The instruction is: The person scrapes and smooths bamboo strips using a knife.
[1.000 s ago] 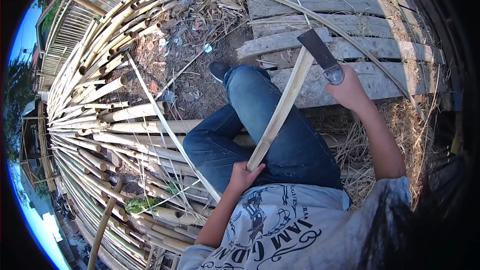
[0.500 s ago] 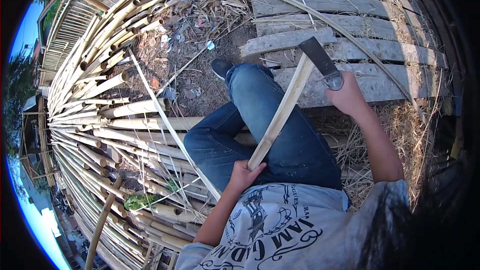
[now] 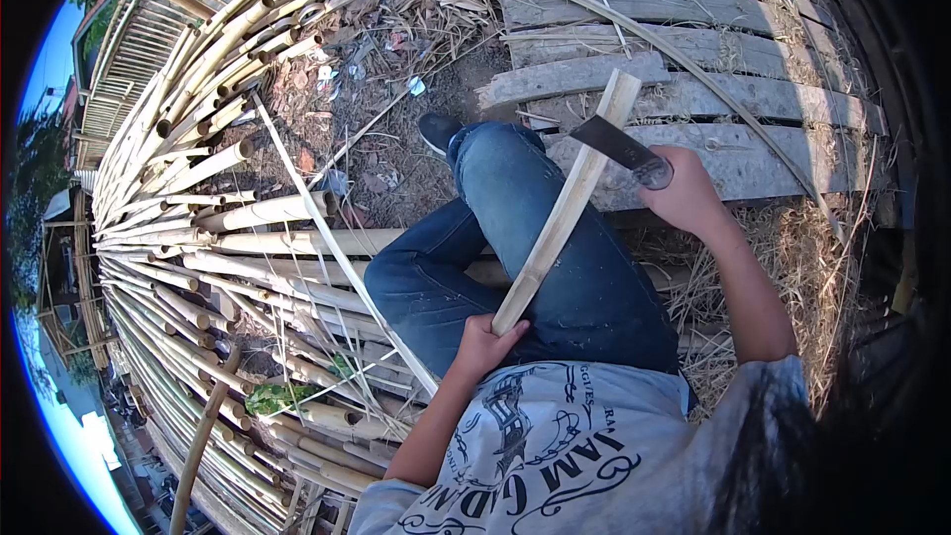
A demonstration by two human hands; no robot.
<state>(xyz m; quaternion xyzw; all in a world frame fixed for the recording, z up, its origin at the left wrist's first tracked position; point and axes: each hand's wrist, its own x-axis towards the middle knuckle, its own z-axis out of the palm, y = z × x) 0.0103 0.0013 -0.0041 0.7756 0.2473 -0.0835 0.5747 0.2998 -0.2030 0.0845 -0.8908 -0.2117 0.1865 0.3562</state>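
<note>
Left of the left hand [image 3: 483, 347], poles [image 3: 272, 210] lie in a big heap. That hand grips the near end of the strip [image 3: 560, 223]. If the grip went loose, the strip could twist or slip. The strip slants from there over the leg [image 3: 505, 183] toward the right hand, and its far end has no hand on it, so it might wobble. The knife [image 3: 619, 146] crosses the strip near that far end; it is hard to tell if they touch. If the blade skidded, it could nick the leg, or the left hand if it ran down the strip. The right hand [image 3: 684, 188] is wrapped around the knife's handle. Past it lie boards [image 3: 763, 154], which a wide swing could hit.
</note>
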